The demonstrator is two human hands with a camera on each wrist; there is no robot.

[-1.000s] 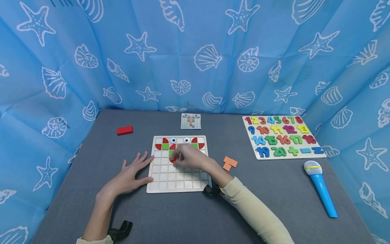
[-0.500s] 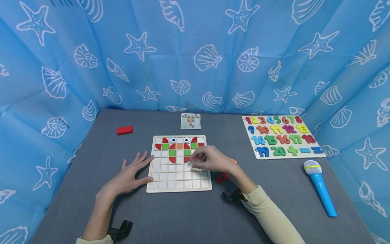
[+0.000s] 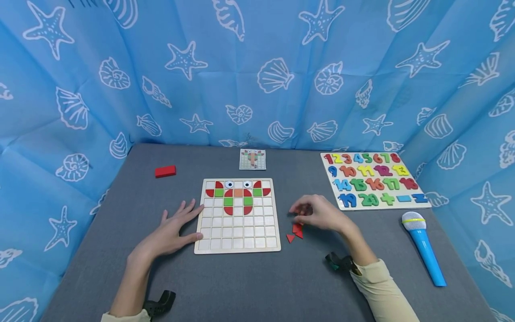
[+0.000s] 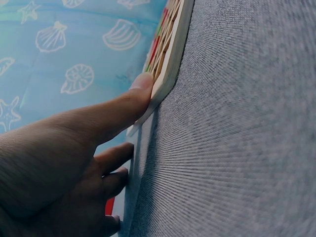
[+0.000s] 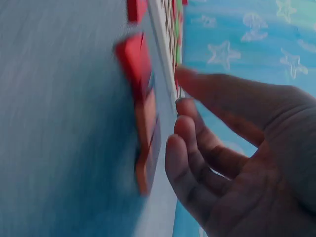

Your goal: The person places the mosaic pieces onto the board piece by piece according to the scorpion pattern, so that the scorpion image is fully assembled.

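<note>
The left hand is resting at a grid board; the right hand is hovering over red pieces.
In the head view, the left hand is spreading its fingers at the board's left side; the right hand, loosely bent, is partly hiding the red pieces; a pattern card is lying beyond, its print too small to make out; in the left wrist view, the thumb is touching the board, which is running out of frame; in the right wrist view, blurred orange pieces are lying near, thumb and fingertips standing apart.
</note>
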